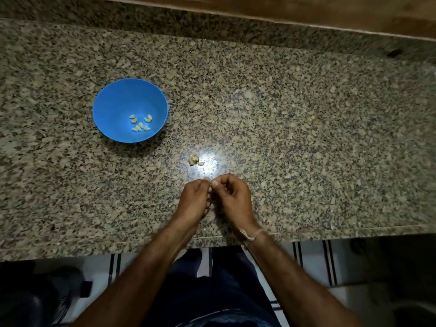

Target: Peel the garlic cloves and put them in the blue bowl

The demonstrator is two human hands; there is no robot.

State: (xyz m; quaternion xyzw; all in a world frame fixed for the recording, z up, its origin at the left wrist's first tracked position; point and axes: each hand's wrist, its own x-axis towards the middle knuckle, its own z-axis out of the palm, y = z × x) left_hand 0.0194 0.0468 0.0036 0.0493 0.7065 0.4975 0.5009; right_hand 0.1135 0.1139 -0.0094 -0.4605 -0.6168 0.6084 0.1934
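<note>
A blue bowl stands on the granite counter at the left, with several peeled garlic cloves lying in its bottom. A small clump of unpeeled garlic with one loose clove beside it lies just beyond my hands. My left hand and my right hand are pressed together near the counter's front edge, fingertips pinched on something small between them that looks like a garlic clove, mostly hidden by the fingers. A string band circles my right wrist.
The speckled granite counter stretches wide to the right and ends in a raised back ledge with a wooden strip above. Below the front edge are a striped floor and my dark trousers.
</note>
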